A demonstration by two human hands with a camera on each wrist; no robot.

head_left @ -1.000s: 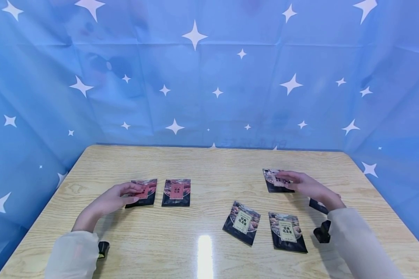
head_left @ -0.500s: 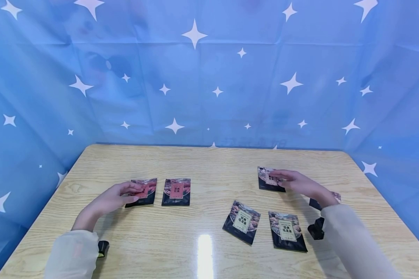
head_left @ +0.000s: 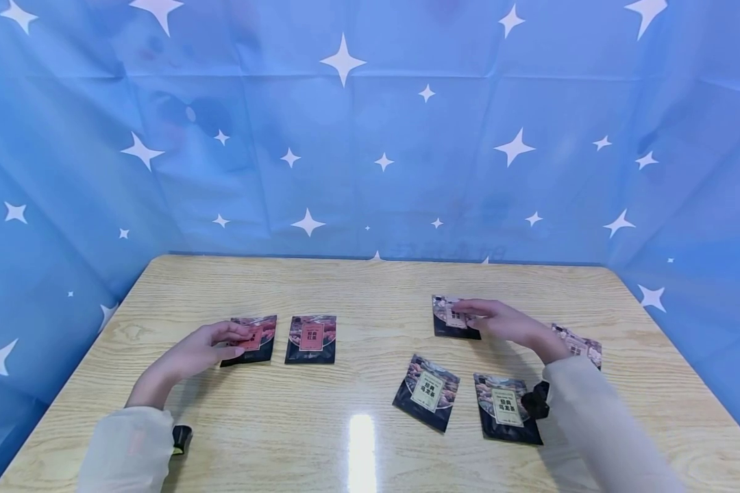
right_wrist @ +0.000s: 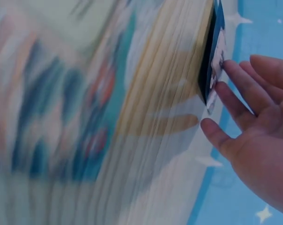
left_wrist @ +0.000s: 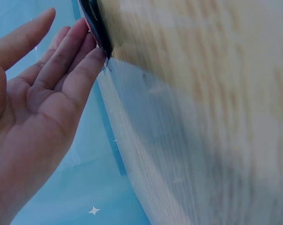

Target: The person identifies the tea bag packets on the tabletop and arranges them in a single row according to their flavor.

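On the left of the table, my left hand [head_left: 191,355] rests its fingers on a red-labelled tea packet [head_left: 264,339], covering its left part. In the left wrist view its fingers are loosely extended, the tips at the packet's dark edge [left_wrist: 98,29]. A second red-labelled tea packet [head_left: 311,340] lies just to the right. Toward the back right, my right hand [head_left: 513,322] touches a pale pink-labelled tea packet [head_left: 450,330] with its fingertips. The right wrist view shows these fingers relaxed against the packet's printed face [right_wrist: 218,56], the thumb apart.
Two green-labelled tea packets, one tilted [head_left: 427,394] and one straighter [head_left: 507,409], lie nearer the front. Another pink-labelled tea packet [head_left: 582,346] sits partly behind the right forearm. A star-patterned blue cloth [head_left: 370,171] surrounds the wooden table [head_left: 253,424].
My right hand has slid the pink-labelled tea packet leftward across the table. More of the other pink-labelled packet now shows behind the arm. The left hand has stayed in place.
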